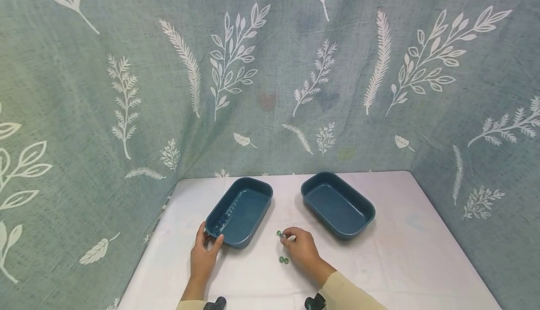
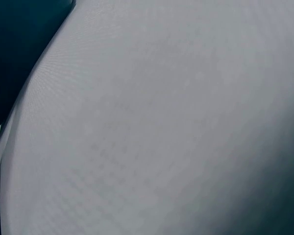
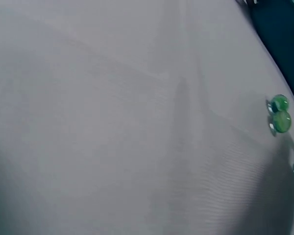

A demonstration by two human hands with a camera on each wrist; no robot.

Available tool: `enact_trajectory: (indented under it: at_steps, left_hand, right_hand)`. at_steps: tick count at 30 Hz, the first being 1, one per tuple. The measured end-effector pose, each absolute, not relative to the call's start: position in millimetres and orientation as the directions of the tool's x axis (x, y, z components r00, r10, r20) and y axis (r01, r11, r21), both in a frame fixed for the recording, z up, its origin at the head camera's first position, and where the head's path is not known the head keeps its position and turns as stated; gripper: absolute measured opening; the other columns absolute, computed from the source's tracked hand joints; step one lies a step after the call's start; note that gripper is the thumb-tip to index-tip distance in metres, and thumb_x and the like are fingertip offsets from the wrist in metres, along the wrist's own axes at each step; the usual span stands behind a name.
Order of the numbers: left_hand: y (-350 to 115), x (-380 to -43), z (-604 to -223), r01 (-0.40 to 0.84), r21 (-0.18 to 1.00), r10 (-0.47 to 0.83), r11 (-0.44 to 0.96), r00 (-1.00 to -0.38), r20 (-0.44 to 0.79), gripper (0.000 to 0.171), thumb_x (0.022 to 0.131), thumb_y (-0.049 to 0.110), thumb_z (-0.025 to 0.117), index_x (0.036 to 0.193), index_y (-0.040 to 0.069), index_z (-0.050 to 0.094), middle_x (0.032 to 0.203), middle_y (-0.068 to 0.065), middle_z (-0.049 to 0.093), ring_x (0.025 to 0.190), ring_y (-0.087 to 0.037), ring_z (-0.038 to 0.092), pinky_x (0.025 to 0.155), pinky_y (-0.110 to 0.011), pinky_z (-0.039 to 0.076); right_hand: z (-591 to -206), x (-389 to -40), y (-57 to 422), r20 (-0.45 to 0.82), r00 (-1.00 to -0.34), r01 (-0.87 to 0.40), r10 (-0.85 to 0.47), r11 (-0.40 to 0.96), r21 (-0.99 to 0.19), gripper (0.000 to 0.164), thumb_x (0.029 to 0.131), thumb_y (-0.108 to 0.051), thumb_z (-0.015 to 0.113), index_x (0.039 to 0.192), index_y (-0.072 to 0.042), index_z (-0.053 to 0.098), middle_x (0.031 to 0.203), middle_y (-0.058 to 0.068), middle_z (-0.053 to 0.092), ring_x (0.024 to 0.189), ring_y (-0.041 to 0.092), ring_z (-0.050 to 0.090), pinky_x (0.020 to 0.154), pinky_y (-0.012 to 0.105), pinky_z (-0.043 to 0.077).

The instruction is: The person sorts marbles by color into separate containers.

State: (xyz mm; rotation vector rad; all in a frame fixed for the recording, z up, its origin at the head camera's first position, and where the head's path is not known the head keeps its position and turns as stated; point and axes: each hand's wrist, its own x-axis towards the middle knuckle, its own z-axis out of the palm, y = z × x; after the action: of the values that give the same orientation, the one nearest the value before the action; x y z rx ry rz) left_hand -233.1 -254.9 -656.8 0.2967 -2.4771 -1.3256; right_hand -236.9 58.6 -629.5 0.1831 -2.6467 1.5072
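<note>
My left hand [image 1: 204,258] grips the near-left corner of a dark blue tray [image 1: 260,223], thumb at the near rim and fingers along the left side. Dark blue glass marbles [image 1: 221,223] lie along that tray's left inner side. Over the white cloth between the trays, my right hand [image 1: 301,247] pinches a small glass marble [image 1: 283,236] in its fingertips. A green marble [image 1: 279,232] lies just beside those fingertips. Two more green marbles [image 3: 280,113] sit together on the cloth, nearer to me. The left wrist view shows mostly cloth, with the tray's dark side [image 2: 24,44] at upper left.
A second dark blue tray [image 1: 366,205] stands at an angle on the right, beyond my right hand. The white cloth [image 1: 401,263] covers the table. Green leaf-print fabric [image 1: 270,66] hangs behind the table and along both sides.
</note>
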Motion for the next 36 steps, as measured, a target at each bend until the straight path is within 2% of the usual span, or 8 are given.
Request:
enact_trajectory:
  at_steps: [8, 10, 14, 22, 31, 36]
  left_hand:
    - [-254.7, -233.6, -657.0, -0.029, 0.836, -0.329, 0.548, -0.927, 0.183, 0.084, 0.09, 0.045, 0.069, 0.156, 0.024, 0.021, 0.144, -0.017, 0.047, 0.13, -0.035, 0.046, 0.11, -0.057, 0.025]
    - [-254.5, -234.0, -657.3, -0.027, 0.836, -0.327, 0.549, -0.927, 0.185, 0.084, 0.09, 0.044, 0.069, 0.156, 0.024, 0.021, 0.144, -0.017, 0.047, 0.13, -0.035, 0.046, 0.11, -0.057, 0.025]
    - [-254.0, -234.5, -657.6, -0.024, 0.838, -0.324, 0.545, -0.928, 0.184, 0.084, 0.09, 0.044, 0.068, 0.156, 0.028, 0.019, 0.145, -0.017, 0.046, 0.13, -0.034, 0.046, 0.111, -0.056, 0.025]
    - [-254.0, -234.7, -656.5, -0.031, 0.836, -0.327, 0.549, -0.927, 0.181, 0.084, 0.09, 0.045, 0.069, 0.156, 0.024, 0.021, 0.145, -0.017, 0.046, 0.13, -0.035, 0.045, 0.111, -0.056, 0.024]
    - [-253.4, -237.7, -653.5, -0.024, 0.842, -0.327, 0.539, -0.927, 0.183, 0.084, 0.09, 0.045, 0.068, 0.156, 0.025, 0.021, 0.148, -0.015, 0.043, 0.131, -0.034, 0.044, 0.111, -0.055, 0.024]
    - [-254.2, -233.3, -655.8, -0.04, 0.84, -0.33, 0.542, -0.929, 0.168, 0.083, 0.09, 0.043, 0.069, 0.156, 0.026, 0.021, 0.146, -0.015, 0.045, 0.131, -0.034, 0.045, 0.112, -0.055, 0.023]
  right_hand:
    - [-613.0, -252.3, 62.9, 0.174, -0.982, -0.185, -0.07, 0.503, -0.844, 0.018, 0.085, -0.013, 0.075, 0.102, -0.006, 0.072, 0.089, -0.006, 0.065, 0.054, 0.007, 0.054, 0.048, 0.026, 0.048]
    - [-609.3, -255.5, 63.1, 0.163, -0.984, -0.179, -0.075, 0.497, -0.849, 0.018, 0.086, -0.013, 0.074, 0.103, -0.007, 0.071, 0.09, -0.006, 0.064, 0.051, 0.008, 0.055, 0.045, 0.026, 0.048]
    - [-603.3, -263.3, 62.6, 0.185, -0.979, -0.199, -0.08, 0.533, -0.823, 0.015, 0.086, -0.017, 0.075, 0.101, -0.013, 0.072, 0.091, -0.008, 0.065, 0.055, 0.006, 0.054, 0.049, 0.025, 0.048]
    - [-591.6, -277.6, 58.2, 0.186, -0.979, -0.203, -0.088, 0.559, -0.804, 0.015, 0.088, -0.022, 0.074, 0.102, -0.019, 0.072, 0.093, -0.012, 0.064, 0.067, 0.008, 0.054, 0.06, 0.027, 0.048]
    - [-580.9, -292.0, 42.2, 0.175, -0.978, -0.208, -0.113, 0.475, -0.855, 0.022, 0.09, -0.023, 0.072, 0.108, -0.012, 0.071, 0.095, -0.009, 0.065, 0.064, 0.01, 0.056, 0.054, 0.028, 0.05]
    - [-580.5, -299.2, 29.6, 0.156, -0.982, -0.187, -0.105, 0.448, -0.874, 0.024, 0.09, -0.023, 0.072, 0.111, -0.011, 0.071, 0.097, -0.006, 0.065, 0.065, 0.009, 0.059, 0.056, 0.027, 0.052]
